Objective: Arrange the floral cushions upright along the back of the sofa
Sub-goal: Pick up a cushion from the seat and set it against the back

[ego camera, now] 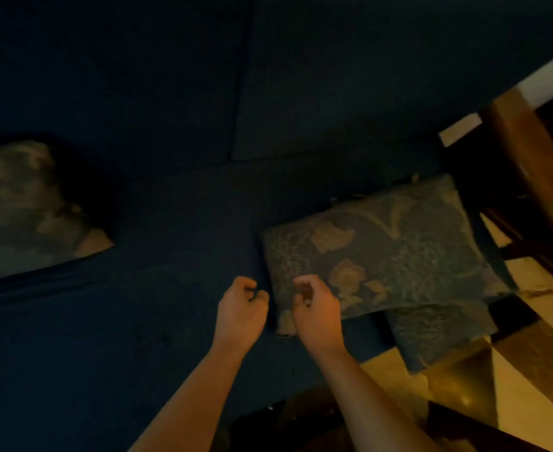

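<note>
A dark floral cushion point(382, 252) lies flat on the right end of the dark blue sofa seat point(157, 321). Under it a second floral cushion point(438, 334) sticks out over the seat's front edge. A third floral cushion point(24, 207) lies tilted at the far left of the seat. My left hand point(242, 308) hovers just left of the top cushion's near corner, fingers loosely curled, holding nothing. My right hand point(317, 308) is over that same corner, fingers curled with nothing in them. The sofa backrest point(171, 76) rises behind, bare.
A wooden frame point(529, 177) with a white strip stands right of the sofa. A pale tiled floor point(513, 370) shows at the lower right. The scene is dim.
</note>
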